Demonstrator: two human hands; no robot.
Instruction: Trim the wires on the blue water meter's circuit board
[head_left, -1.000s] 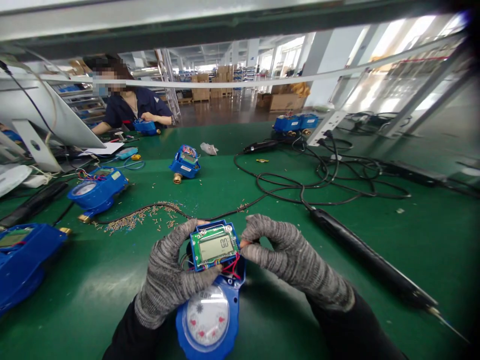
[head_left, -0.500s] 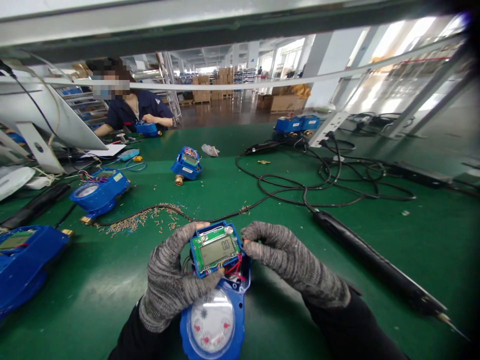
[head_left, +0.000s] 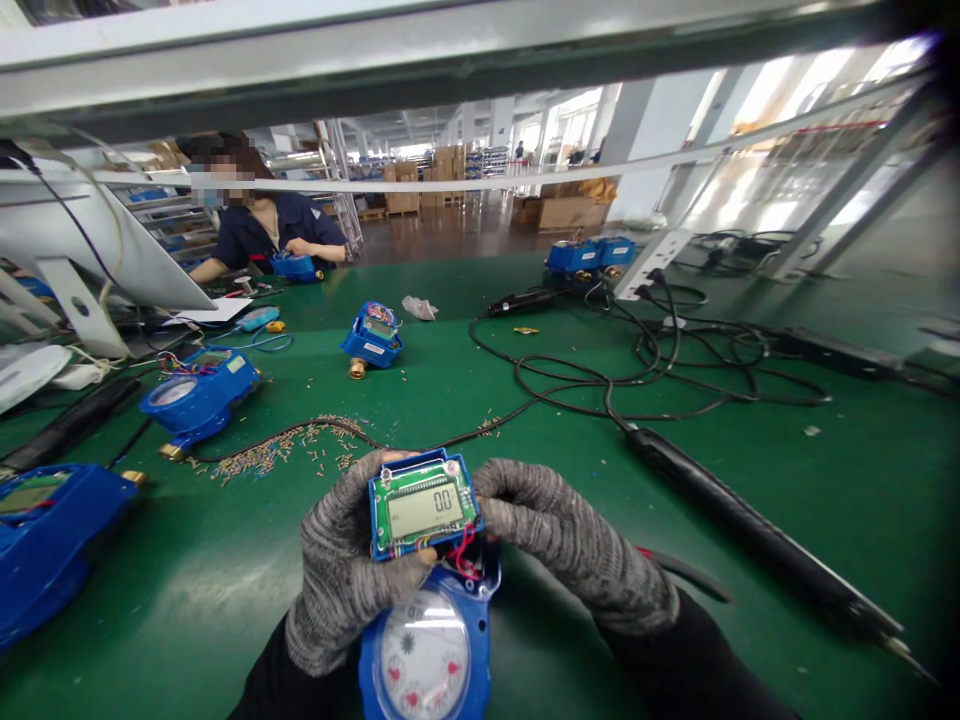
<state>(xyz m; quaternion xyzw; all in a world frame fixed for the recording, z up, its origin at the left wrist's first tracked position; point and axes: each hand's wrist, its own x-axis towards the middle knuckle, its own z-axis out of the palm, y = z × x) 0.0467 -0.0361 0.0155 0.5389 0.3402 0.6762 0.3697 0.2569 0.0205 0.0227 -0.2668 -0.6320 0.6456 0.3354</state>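
the green circuit board sat at the lower centre of the frame, its grey lcd reading what looked like "00"; no brand could be read. it rested tilted in the open top of a blue water meter, whose white dial with small red pointers lay below it at the bottom edge. the left hand, in a grey knit glove, gripped the board's left edge, thumb pressed under its lower edge. the right hand pinched the board's right edge with curled fingers, beside red wires.

right of the hands a long black electric screwdriver lay on the green table, its black cable looping toward the upper right. small brass screws lay scattered at centre left. other blue meters stood at the left, and a person in a dark shirt worked at the upper left.
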